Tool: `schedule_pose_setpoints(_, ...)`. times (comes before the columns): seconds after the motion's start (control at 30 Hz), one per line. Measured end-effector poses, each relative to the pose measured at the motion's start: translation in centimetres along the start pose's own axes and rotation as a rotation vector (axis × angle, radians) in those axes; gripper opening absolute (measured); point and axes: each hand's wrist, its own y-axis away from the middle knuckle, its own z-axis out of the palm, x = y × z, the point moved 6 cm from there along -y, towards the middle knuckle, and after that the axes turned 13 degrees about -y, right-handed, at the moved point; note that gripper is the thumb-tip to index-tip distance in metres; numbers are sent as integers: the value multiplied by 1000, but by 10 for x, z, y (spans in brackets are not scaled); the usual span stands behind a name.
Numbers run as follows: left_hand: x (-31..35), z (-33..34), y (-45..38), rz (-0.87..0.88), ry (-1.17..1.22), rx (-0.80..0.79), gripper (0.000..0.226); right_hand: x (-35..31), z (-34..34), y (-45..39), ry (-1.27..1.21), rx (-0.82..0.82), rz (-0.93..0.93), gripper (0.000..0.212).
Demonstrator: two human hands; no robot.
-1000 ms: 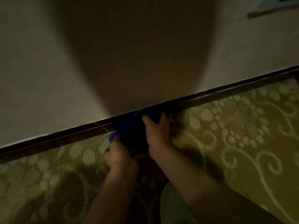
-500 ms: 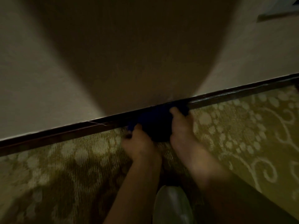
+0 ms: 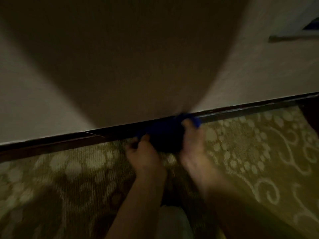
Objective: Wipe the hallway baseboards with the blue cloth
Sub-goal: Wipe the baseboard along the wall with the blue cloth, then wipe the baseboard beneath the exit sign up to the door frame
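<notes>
Head cam, single view: looks down-fwd, close to baseboard (image 3: 241, 111) at wall foot, tilted.

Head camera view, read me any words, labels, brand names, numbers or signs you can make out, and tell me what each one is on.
There is no readable text in this view.
blue cloth: no label or tag shows.
baseboard: dark and bare.
wall: plain, in shadow.
carpet: dots and scrolls only, no lettering.
Framed object at the upper right edge: cut off and blurred, nothing legible.
</notes>
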Motion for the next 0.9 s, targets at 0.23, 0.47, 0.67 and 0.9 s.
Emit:
schedule_pose_setpoints(0.23, 19, -61, -21, 6, 7, 23, 42, 37, 28, 47, 154, -215, 194, 30)
schedule_pose_setpoints(0.47, 11, -50, 47, -32, -72, 13, 26, -40, -14, 83, 433, 5, 219, 29)
schedule_pose_setpoints(0.67, -3, -55, 114, -142, -115, -68, 33, -114, -21, 141, 986, -26, 275, 36)
schedule_pose_setpoints(0.9, 29, -65, 104, -1, -71, -104, 31, -98, 3, 153, 1004, -200, 351, 27)
